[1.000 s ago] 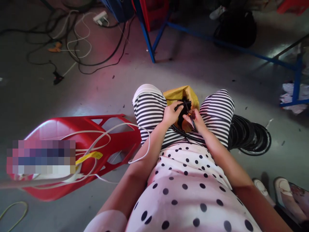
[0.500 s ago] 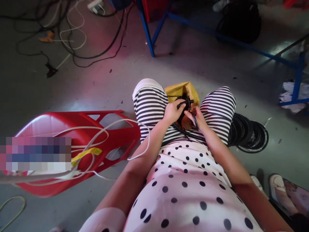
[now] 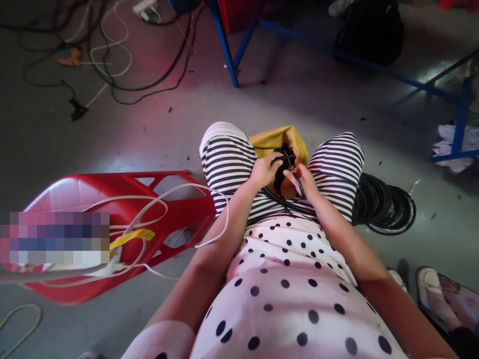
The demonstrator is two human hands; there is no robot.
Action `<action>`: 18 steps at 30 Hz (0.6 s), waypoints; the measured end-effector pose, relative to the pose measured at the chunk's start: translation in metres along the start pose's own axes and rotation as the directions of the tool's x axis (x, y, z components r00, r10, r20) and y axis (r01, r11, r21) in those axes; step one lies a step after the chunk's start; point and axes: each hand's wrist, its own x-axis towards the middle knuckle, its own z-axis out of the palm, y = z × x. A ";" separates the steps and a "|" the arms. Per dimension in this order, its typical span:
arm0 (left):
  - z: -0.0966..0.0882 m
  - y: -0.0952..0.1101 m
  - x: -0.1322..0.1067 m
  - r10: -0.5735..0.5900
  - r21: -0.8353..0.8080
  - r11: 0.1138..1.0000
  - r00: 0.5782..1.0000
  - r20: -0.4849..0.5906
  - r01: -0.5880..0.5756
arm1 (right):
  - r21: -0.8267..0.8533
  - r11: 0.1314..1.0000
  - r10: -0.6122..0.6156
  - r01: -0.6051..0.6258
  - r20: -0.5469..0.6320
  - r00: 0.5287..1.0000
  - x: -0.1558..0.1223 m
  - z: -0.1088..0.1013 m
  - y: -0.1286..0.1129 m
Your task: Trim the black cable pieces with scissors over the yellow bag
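I sit with striped trousers and a dotted top, hands between my knees. My left hand point(image 3: 264, 172) is closed round a small bundle of black cable point(image 3: 283, 167). My right hand point(image 3: 305, 181) pinches a black strand of the same bundle, fingers curled. A black cable runs from the bundle across my lap. Behind the hands a yellow bag point(image 3: 279, 139) sits between my knees.
A large coil of black cable point(image 3: 385, 207) lies on the floor at my right thigh. A tipped red plastic chair point(image 3: 123, 209) with white cords over it lies at left. Blue metal frame legs point(image 3: 228, 55) and loose wires point(image 3: 112, 60) are farther out. Someone's shoes point(image 3: 430, 294) are at lower right.
The view has shifted slightly; my hands stay on the black cable bundle, with the fingers working the strand only a little.
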 end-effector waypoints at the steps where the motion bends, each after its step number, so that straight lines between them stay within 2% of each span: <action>1: 0.000 -0.001 0.000 0.001 -0.001 1.000 1.000 -0.002 -0.001 | 0.015 1.000 0.017 -0.018 0.007 1.000 0.000 0.001 0.000; 4: 0.001 -0.006 0.000 0.034 -0.014 0.999 0.999 0.023 -0.034 | 0.086 0.994 0.062 -0.064 0.032 0.998 0.002 0.002 0.000; 8: 0.003 -0.012 0.000 0.067 -0.027 0.998 0.995 0.076 -0.065 | 0.103 0.993 0.056 -0.060 0.042 0.998 0.006 0.002 0.001; 18: 0.004 -0.014 0.002 0.010 -0.034 0.999 0.999 0.044 -0.008 | 0.118 0.988 0.091 -0.098 0.064 0.994 0.007 0.005 0.002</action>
